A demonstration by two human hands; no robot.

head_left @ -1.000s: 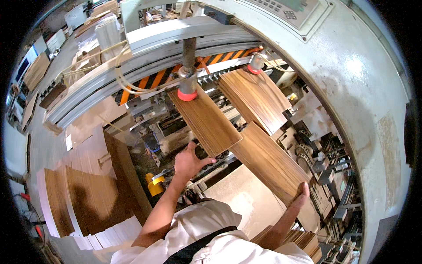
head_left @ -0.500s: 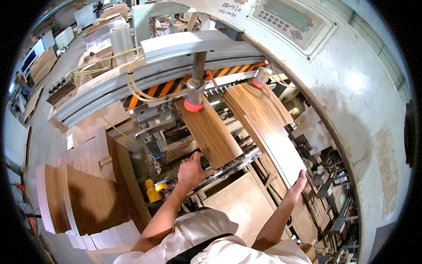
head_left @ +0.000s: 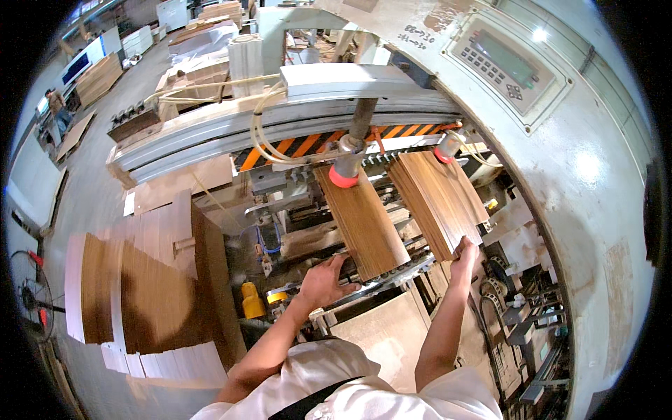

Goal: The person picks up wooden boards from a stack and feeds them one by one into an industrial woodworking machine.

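Workshop floor of grey concrete spreads to the left, with a stack of wood-grain boards (head_left: 140,294) at near left, while a big white-painted metal machine (head_left: 581,182) with a grey keypad panel (head_left: 504,63) curves along the right and a steel rail (head_left: 231,133) with orange-and-black striping crosses the far middle. Two flat rectangular brown wood-grain panels lie on the machine bed: the left panel (head_left: 364,220) under a red-tipped presser (head_left: 343,175), the right panel (head_left: 437,199) just beside it. The left hand (head_left: 322,280) rests fingers spread at the left panel's near edge, and the right hand (head_left: 465,253) closes its grip on the right panel's near corner.
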